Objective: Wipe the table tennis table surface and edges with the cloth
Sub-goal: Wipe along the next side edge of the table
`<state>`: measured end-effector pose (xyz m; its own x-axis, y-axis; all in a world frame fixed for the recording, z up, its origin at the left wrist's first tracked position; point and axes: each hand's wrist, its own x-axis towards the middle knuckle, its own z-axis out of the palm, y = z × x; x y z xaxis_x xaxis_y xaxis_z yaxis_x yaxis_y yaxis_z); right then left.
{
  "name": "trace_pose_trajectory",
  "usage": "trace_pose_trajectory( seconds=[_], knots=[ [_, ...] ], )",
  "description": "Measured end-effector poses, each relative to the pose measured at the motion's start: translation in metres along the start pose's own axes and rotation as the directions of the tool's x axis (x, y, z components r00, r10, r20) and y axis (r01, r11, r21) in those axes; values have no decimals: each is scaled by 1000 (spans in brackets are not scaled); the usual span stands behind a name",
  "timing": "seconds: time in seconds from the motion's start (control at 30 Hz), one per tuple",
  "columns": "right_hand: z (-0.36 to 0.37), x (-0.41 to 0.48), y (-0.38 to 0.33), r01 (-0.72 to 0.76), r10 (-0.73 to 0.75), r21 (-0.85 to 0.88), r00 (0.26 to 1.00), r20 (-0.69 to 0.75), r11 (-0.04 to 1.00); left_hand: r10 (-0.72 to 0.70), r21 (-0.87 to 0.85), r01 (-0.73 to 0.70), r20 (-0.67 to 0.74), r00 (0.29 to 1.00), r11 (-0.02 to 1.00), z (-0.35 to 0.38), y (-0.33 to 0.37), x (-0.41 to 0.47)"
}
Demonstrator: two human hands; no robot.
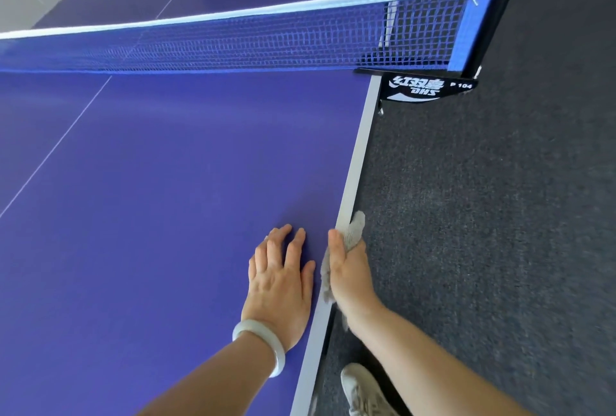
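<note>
The blue table tennis table [160,202] fills the left of the head view, and its white side edge [358,152] runs from the net down to the bottom. My right hand [348,269] is shut on a grey cloth [354,230] and presses it over that side edge, thumb on top, fingers hidden down the side. Cloth shows ahead of the hand and beside its palm. My left hand [283,279] lies flat on the blue surface just left of the right hand, fingers spread, holding nothing. A pale bangle is on my left wrist.
The blue net [266,35] with a white top band crosses the table ahead. Its black clamp post [430,85] sticks out past the side edge. Dark grey carpet [500,215] lies to the right. My pale shoe [363,392] stands on it near the table.
</note>
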<state>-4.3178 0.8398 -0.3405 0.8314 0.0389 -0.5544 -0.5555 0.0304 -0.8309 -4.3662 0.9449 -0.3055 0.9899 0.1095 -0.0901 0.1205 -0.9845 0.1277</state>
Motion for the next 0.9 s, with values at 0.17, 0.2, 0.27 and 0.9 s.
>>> trace_pose_trajectory(
  seconds=[0.17,0.2,0.27,0.9],
  knots=[
    [-12,86,-75,-49,46,-57,997,-62,997,9,-11,-8,23,1000,1000,-3,2,-1],
    [-12,93,-78,-29,25,-55,998,-64,998,5,-7,-5,18,1000,1000,-3,2,-1],
    [-16,96,-77,-34,31,-54,998,-62,998,3,30,-3,6,1000,1000,-3,3,-2],
    [-11,90,-65,66,-62,52,994,-85,996,232,130,-245,107,967,961,-15,30,195]
  ],
)
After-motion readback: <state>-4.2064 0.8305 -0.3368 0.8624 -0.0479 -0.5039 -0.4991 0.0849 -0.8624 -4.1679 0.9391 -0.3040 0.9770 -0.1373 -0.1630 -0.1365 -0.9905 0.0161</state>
